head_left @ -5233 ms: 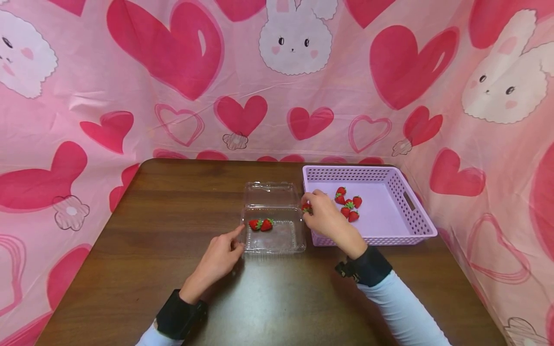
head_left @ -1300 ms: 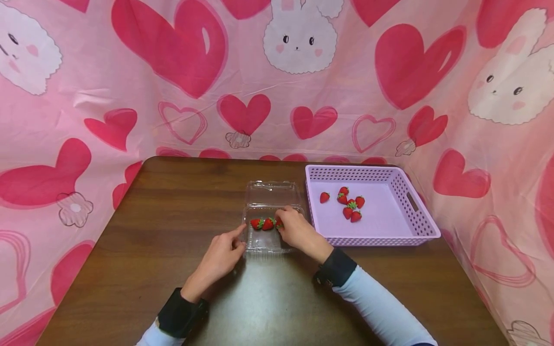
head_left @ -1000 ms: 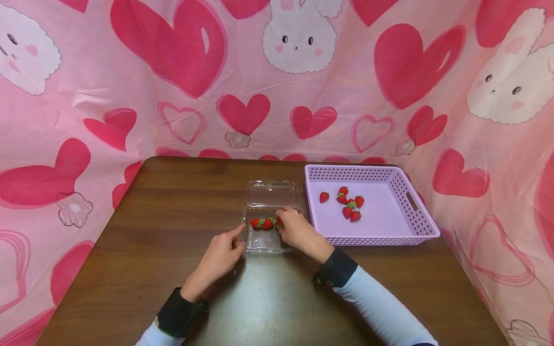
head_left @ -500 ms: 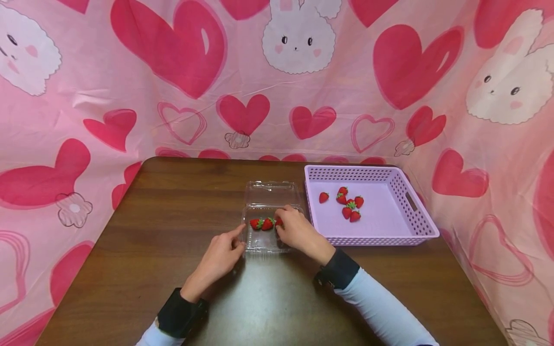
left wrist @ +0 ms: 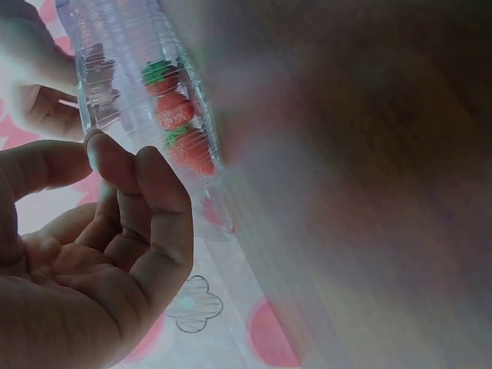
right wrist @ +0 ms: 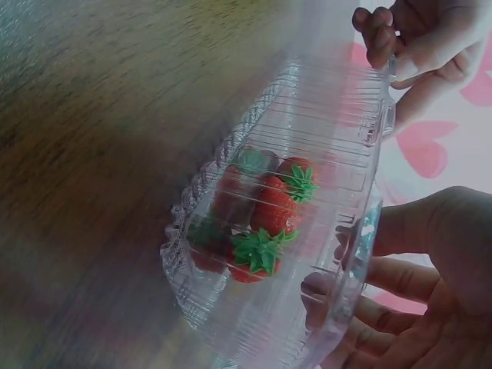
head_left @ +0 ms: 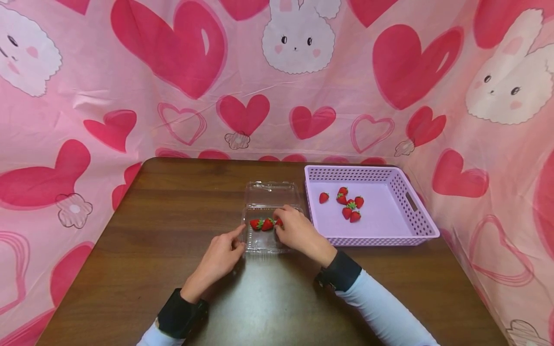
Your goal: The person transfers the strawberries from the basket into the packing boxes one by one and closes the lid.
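Observation:
On the table lies a clear plastic clamshell box (head_left: 277,242), lid folded back, in the head view. Two strawberries (head_left: 261,224) sit end to end in it; a third strawberry (right wrist: 257,257) is beside them, partly covered by the right hand in the head view. My left hand (head_left: 220,254) pinches the box's left rim between thumb and forefinger, as the left wrist view shows. My right hand (head_left: 298,231) reaches over the right side into the box. Its fingertips (right wrist: 317,286) are close over the third strawberry, thumb and fingers apart with no strawberry between them.
To the right of the box stands a purple perforated basket (head_left: 381,240) with several strawberries (head_left: 350,204) inside. The brown wooden table (head_left: 186,192) backs onto a pink heart-and-rabbit cloth (head_left: 190,125).
My right hand went from the basket's left edge into the box with the third strawberry, and the fingers now stand off it. My left hand stays on the rim.

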{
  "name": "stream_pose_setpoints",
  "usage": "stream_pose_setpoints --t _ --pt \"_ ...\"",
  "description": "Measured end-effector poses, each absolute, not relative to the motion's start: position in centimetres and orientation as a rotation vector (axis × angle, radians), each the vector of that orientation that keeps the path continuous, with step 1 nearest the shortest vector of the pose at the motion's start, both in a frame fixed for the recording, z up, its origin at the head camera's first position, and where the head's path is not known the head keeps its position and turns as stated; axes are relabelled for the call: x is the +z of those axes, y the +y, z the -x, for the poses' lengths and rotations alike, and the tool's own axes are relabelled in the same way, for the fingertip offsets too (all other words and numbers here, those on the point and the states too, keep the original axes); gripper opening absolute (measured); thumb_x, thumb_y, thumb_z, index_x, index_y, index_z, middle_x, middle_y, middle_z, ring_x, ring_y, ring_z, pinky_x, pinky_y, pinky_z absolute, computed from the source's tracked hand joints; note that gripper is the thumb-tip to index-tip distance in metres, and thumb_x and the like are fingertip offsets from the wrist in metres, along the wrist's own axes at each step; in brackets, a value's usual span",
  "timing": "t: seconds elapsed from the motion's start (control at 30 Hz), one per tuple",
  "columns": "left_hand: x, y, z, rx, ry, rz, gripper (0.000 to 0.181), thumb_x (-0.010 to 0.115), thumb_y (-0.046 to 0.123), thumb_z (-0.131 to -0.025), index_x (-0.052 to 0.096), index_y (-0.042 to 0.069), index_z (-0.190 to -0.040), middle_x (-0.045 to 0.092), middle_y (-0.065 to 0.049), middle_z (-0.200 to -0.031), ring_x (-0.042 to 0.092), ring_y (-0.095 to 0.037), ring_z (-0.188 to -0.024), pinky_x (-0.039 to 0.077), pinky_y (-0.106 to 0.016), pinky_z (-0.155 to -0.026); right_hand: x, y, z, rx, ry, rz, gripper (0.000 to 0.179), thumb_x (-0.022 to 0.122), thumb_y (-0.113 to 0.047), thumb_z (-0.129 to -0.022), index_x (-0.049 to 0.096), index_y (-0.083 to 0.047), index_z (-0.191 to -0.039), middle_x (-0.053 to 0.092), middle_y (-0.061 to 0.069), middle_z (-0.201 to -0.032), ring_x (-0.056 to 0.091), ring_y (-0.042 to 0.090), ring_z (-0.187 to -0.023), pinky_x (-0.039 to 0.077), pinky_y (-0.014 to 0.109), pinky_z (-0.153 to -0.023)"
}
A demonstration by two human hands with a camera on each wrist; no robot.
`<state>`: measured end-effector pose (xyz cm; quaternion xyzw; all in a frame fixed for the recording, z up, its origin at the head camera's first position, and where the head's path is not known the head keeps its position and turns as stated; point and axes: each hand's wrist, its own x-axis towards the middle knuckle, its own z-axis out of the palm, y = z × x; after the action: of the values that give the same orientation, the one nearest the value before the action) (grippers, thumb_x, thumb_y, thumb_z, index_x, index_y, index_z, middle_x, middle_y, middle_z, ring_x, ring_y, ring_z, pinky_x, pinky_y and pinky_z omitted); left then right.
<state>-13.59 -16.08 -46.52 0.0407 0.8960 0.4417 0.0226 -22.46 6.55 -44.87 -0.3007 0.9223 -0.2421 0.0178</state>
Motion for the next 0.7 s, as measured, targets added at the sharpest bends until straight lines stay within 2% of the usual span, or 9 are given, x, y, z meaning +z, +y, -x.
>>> stream_pose_setpoints --t 0.13,0.4,0.7 --pt "-46.5 -16.1 13.6 1.373 2.766 -0.114 0.054 0.064 0.003 -0.097 0.055 -0.004 -0.150 0.049 0.004 -0.062 0.045 -0.012 -0.046 0.036 -0.026 -0.046 -44.7 6.6 22.4 -0.745 2.867 0.927 0.027 0.078 -0.009 -0.092 0.074 -0.002 -0.117 0.067 0.014 -0.106 0.065 0.025 -0.084 0.059 0.043 -0.080" --pt "-46.5 -16.1 13.6 1.370 2.762 -0.111 0.055 0.064 0.002 -0.097 0.054 -0.004 -0.151 0.050 0.003 -0.063 0.047 -0.013 -0.045 0.037 -0.026 -0.047 -44.3 7.0 22.3 -0.774 2.858 0.874 0.029 0.081 -0.011 -0.091 0.075 -0.003 -0.118 0.067 0.014 -0.110 0.063 0.025 -0.090 0.059 0.042 -0.086" --pt "-46.5 -16.1 13.5 1.394 2.729 -0.089 0.055 0.064 0.002 -0.098 0.053 -0.003 -0.152 0.051 0.001 -0.065 0.048 -0.015 -0.045 0.037 -0.027 -0.046 -43.5 7.6 21.8 -0.795 2.870 0.832 0.030 0.082 -0.011 -0.090 0.075 -0.006 -0.118 0.066 0.008 -0.106 0.065 0.020 -0.086 0.060 0.037 -0.082"
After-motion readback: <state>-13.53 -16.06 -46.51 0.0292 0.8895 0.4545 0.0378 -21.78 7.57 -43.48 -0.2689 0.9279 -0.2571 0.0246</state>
